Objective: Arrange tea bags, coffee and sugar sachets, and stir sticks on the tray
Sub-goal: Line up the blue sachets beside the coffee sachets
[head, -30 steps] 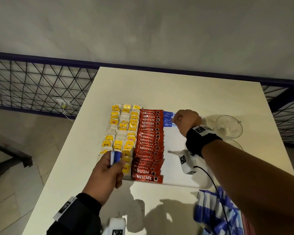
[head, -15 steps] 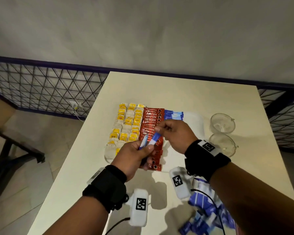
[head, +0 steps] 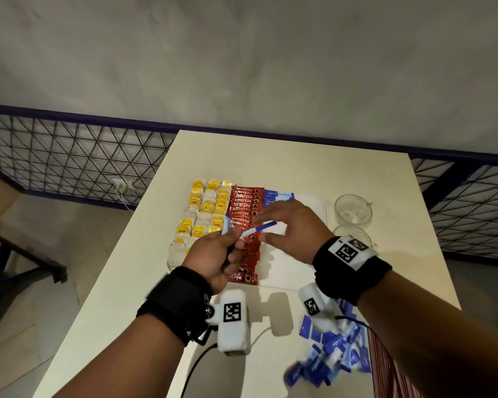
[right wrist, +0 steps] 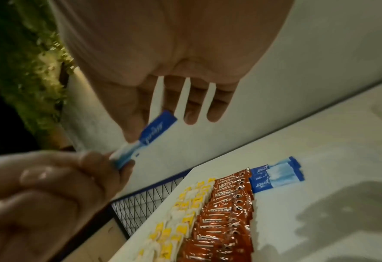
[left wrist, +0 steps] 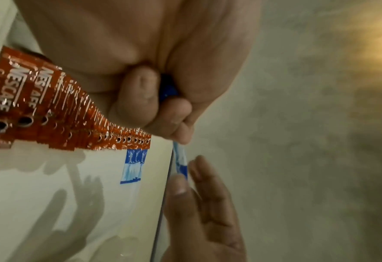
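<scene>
Our left hand (head: 213,255) pinched a blue Equal sugar sachet (head: 259,229); our right hand (head: 292,228), fingers spread, should pinch its two o'clock end and lay it beside the placed Equal sachets (head: 278,196) at twelve o'clock.

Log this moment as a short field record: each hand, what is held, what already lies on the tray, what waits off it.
left hand: pinches one end of a blue sugar sachet, above the tray
right hand: open, fingers spread beside the sachet's free end
tray: white, on the table
tea bags: yellow-tagged columns, left
coffee sachets: red overlapping column, middle
placed sugar sachets: few, at the far end, right of the coffee
loose sugar sachets: heap on the table's near right
glass cups: right of the tray
</scene>
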